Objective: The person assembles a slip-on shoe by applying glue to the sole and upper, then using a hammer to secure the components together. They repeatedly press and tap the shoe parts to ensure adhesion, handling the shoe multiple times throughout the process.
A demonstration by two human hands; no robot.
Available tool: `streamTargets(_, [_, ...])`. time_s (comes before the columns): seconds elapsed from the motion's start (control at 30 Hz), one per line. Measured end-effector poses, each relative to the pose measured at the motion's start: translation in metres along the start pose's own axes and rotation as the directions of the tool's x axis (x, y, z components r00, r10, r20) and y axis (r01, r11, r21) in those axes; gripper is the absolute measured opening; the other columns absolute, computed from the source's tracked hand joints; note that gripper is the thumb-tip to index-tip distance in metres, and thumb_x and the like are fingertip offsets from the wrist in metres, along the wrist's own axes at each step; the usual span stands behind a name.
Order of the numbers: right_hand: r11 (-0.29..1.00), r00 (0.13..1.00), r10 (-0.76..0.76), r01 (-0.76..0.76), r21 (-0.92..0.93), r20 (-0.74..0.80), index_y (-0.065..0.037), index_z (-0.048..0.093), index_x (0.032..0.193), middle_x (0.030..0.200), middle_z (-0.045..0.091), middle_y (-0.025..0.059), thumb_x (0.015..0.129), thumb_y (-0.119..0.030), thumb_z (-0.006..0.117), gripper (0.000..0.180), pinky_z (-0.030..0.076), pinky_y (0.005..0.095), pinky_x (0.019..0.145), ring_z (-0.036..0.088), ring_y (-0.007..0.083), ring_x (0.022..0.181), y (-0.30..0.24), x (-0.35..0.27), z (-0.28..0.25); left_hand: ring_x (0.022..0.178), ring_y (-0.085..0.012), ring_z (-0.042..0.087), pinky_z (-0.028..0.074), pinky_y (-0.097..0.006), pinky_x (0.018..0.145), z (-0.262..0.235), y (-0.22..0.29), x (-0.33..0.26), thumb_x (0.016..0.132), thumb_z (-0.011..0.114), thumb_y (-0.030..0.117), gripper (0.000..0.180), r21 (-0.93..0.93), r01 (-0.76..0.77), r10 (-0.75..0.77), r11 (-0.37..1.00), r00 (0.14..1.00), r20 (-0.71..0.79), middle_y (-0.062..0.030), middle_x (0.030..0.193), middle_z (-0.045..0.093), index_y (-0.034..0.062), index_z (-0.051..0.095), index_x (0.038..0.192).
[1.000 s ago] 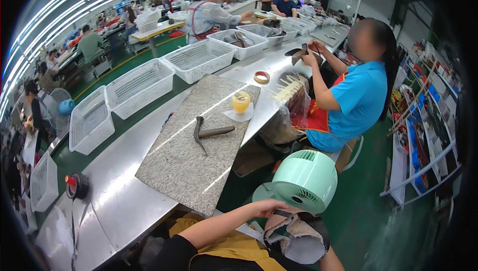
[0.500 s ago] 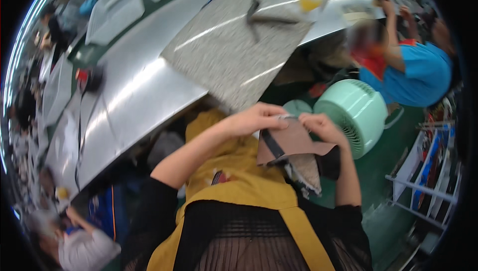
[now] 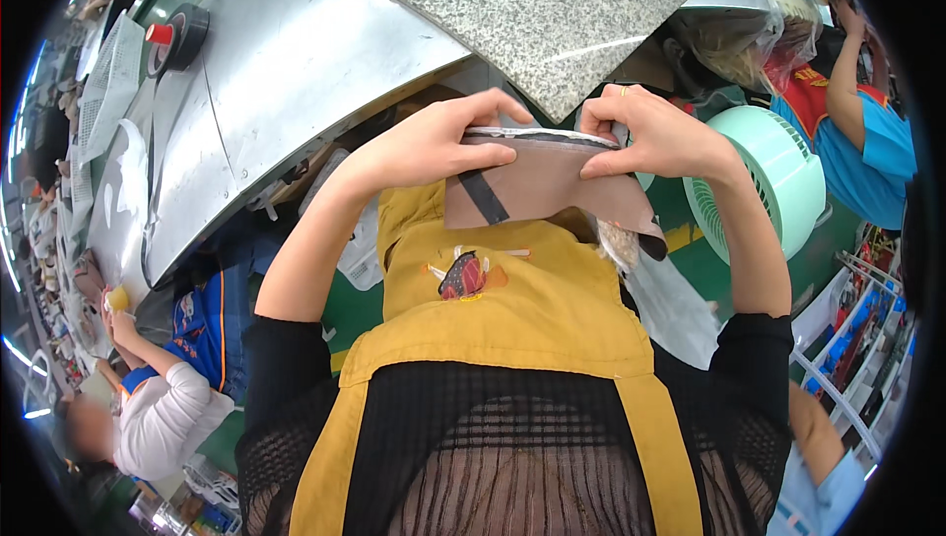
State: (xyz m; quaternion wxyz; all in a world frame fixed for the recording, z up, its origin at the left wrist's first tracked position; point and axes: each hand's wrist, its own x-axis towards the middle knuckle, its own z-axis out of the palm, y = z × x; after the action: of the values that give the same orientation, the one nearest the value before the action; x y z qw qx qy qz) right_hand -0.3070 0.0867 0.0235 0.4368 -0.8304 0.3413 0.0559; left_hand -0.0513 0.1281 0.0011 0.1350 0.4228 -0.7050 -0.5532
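A pinkish-brown leather-like piece [image 3: 552, 181] hangs in front of my apron, its top edge stretched level between my two hands. A black strip [image 3: 483, 196] crosses its left part, and pale fleecy material [image 3: 618, 245] shows under its lower right end. Along the top edge runs a white and dark layered border. My left hand [image 3: 443, 142] pinches the left end of that edge, thumb on the near face. At the other end my right hand [image 3: 655, 132] grips it with thumb and bent fingers. The far side of the piece is hidden.
Beyond my hands a speckled stone slab [image 3: 532, 24] lies on the metal table [image 3: 296, 33]. A roll of black tape [image 3: 187, 38] rests on the table at left. A mint-green fan [image 3: 774, 176] stands at right. Co-workers sit at lower left [image 3: 177, 418] and far right [image 3: 857, 132].
My hands have moved farther apart along the top edge, and the piece is now spread level between them. My view has shifted, so the slab and hammer sit higher in the picture.
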Motion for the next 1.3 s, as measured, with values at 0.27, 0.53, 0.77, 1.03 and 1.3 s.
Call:
streamTargets(0.27, [0.998, 0.949, -0.001, -0.018, -0.058, -0.315, -0.002, 0.054, 0.084, 0.077, 0.053, 0.0053, 0.069, -0.018, 0.071, 0.028, 0.041, 0.0299, 0.072, 0.049, 0.0198, 0.079, 0.042, -0.004, -0.015, 0.079, -0.0142, 0.055, 0.045, -0.028, 0.073, 0.008, 0.003, 0.050, 0.082, 0.064, 0.018, 0.023, 0.086, -0.150, 0.164, 0.985, 0.965, -0.203, -0.0051, 0.083, 0.058, 0.0045, 0.058, 0.099])
streamTargets(0.53, [0.956, 0.970, 0.128, -0.064, 0.288, -0.207, -0.002, 0.059, 0.085, 0.078, 0.058, 0.0054, 0.074, -0.019, 0.070, 0.023, 0.041, 0.0299, 0.074, 0.051, 0.0188, 0.079, 0.038, 0.008, -0.022, 0.084, -0.0207, 0.057, 0.046, -0.031, 0.073, 0.004, -0.012, 0.055, 0.081, 0.063, 0.019, 0.020, 0.224, -0.078, 0.145, 0.971, 0.941, -0.305, -0.0065, 0.087, 0.057, 0.0058, 0.060, 0.096])
streamTargets(0.77, [0.985, 0.913, 0.105, -0.151, -0.086, -0.395, -0.005, 0.061, 0.081, 0.077, 0.059, 0.0044, 0.074, -0.022, 0.068, 0.020, 0.038, 0.0342, 0.081, 0.052, 0.0205, 0.078, 0.043, 0.010, -0.023, 0.085, -0.0210, 0.055, 0.046, -0.033, 0.071, 0.011, 0.001, 0.068, 0.076, 0.065, 0.018, 0.021, 0.659, -0.044, 0.360, 0.750, 0.864, -0.352, -0.0035, 0.086, 0.055, 0.0133, 0.063, 0.096])
streamTargets(1.03, [0.926, 0.824, -0.057, -0.167, -0.337, -0.564, -0.008, 0.060, 0.080, 0.077, 0.055, 0.0039, 0.074, -0.024, 0.068, 0.019, 0.037, 0.0356, 0.088, 0.055, 0.0215, 0.081, 0.045, 0.012, -0.011, 0.084, -0.0242, 0.055, 0.047, -0.034, 0.073, 0.007, -0.006, 0.086, 0.078, 0.062, 0.011, 0.020, 0.411, -0.227, 0.367, 0.883, 0.880, -0.302, -0.0049, 0.087, 0.056, 0.0109, 0.064, 0.098])
streamTargets(1.3, [0.975, 0.821, -0.040, -0.093, -0.203, -0.570, -0.004, 0.060, 0.105, 0.098, 0.059, 0.0092, 0.074, -0.018, 0.071, 0.036, 0.045, 0.0311, 0.081, 0.057, 0.0203, 0.092, 0.064, 0.017, -0.069, 0.076, -0.0220, 0.056, 0.048, -0.033, 0.064, 0.004, -0.012, 0.093, 0.077, 0.062, 0.008, 0.021, 0.462, -0.278, 0.432, 0.842, 0.860, -0.271, -0.0027, 0.082, 0.055, 0.0114, 0.064, 0.098])
